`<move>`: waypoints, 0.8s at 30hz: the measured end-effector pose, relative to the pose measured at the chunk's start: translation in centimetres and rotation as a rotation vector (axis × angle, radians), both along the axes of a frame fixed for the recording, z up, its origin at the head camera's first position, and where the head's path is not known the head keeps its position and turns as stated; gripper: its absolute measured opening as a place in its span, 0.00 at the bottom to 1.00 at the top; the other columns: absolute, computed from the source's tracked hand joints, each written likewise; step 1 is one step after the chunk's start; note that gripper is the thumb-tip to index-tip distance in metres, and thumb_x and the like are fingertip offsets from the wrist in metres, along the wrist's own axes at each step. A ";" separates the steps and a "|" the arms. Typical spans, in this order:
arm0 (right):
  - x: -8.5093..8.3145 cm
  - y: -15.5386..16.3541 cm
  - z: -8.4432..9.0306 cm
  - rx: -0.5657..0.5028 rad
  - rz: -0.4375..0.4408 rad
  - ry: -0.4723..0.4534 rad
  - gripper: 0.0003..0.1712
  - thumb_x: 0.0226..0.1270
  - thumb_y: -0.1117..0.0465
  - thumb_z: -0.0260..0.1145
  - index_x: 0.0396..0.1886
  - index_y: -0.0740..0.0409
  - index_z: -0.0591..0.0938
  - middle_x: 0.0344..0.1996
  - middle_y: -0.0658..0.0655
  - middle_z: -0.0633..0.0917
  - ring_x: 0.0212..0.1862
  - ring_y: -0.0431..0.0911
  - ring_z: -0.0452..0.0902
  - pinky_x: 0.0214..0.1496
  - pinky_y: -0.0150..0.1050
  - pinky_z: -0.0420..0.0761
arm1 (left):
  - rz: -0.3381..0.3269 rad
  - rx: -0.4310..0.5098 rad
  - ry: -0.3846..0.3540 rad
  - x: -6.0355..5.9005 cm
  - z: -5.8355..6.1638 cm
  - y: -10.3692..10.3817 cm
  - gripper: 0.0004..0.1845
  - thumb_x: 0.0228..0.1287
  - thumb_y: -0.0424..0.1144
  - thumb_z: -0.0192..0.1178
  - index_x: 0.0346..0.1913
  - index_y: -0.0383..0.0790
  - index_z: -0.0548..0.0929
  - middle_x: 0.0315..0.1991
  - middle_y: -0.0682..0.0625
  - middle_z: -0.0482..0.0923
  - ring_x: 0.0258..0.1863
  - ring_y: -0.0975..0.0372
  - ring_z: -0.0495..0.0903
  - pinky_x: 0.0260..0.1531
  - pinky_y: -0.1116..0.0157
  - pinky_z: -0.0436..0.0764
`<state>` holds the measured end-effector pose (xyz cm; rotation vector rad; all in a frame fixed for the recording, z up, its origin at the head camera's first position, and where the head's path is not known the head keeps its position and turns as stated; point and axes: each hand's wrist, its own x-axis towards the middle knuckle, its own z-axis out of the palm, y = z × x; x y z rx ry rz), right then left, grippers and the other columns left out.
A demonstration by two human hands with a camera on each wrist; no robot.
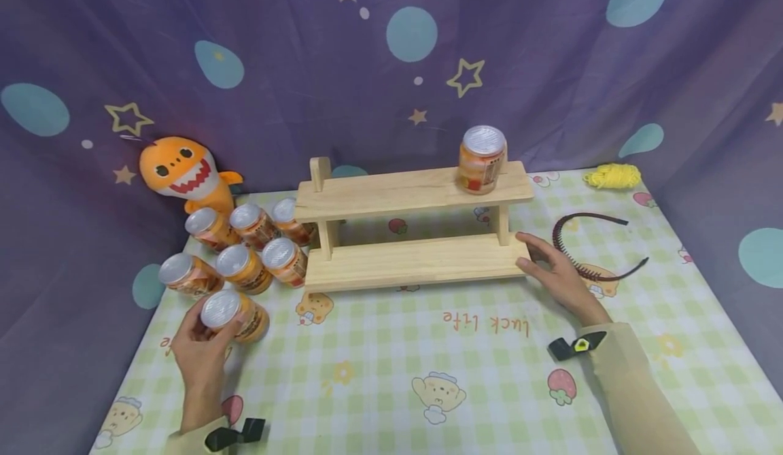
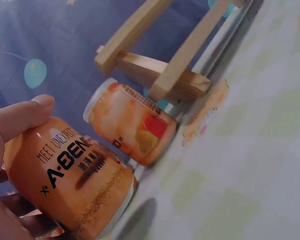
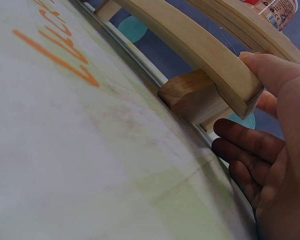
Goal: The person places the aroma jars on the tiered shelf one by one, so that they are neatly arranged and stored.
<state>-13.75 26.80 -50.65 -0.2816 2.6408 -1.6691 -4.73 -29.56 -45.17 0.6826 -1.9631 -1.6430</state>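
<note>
At the far left, an orange plush shark (image 1: pixel 183 173) is propped against the purple star-printed curtain (image 1: pixel 391 54). Just in front of it, a cluster of orange silver-lidded drink cans (image 1: pixel 245 244) is gathered on the green checked tablecloth (image 1: pixel 391 373). The nearest orange can (image 1: pixel 235 313) is gripped by the left hand (image 1: pixel 198 353), fingers and thumb curled round its body; in the left wrist view the same can (image 2: pixel 75 185) is seen tilted, its base apparently at or just above the cloth.

At the centre stands a two-tier pale wooden shelf (image 1: pixel 410 227), with a single orange can (image 1: pixel 482 159) set upright near the right end of its upper board. The lower board's right end is touched by the right hand (image 1: pixel 559 275), fingers fairly straight and pinching nothing, thumb laid against the board edge (image 3: pixel 250 97). Further right lie a dark toothed headband (image 1: pixel 596 244) and a bundle of yellow yarn (image 1: pixel 612 175).

The step in hand is judged to be the pick-up of a second can while the shelf is steadied. A lift clear of the neighbouring cans and an upright placing on a board would be called for next.
</note>
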 end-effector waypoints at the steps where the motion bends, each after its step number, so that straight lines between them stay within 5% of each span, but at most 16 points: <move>1: 0.0 0.0 0.0 -0.002 0.001 -0.001 0.30 0.75 0.58 0.62 0.74 0.54 0.69 0.69 0.64 0.74 0.53 0.22 0.71 0.56 0.18 0.68 | 0.000 -0.005 -0.002 0.0 0.2 0.1 0.32 0.51 0.26 0.75 0.62 0.39 0.79 0.45 0.64 0.79 0.44 0.71 0.78 0.40 0.86 0.75; 24: -0.1 0.2 -0.3 0.022 -0.007 -0.005 0.30 0.75 0.56 0.61 0.74 0.53 0.69 0.70 0.64 0.74 0.53 0.21 0.71 0.56 0.19 0.67 | -0.126 0.043 0.192 -1.2 4.5 2.3 0.33 0.45 0.15 0.70 0.59 0.30 0.80 0.44 0.54 0.83 0.40 0.67 0.80 0.37 0.81 0.79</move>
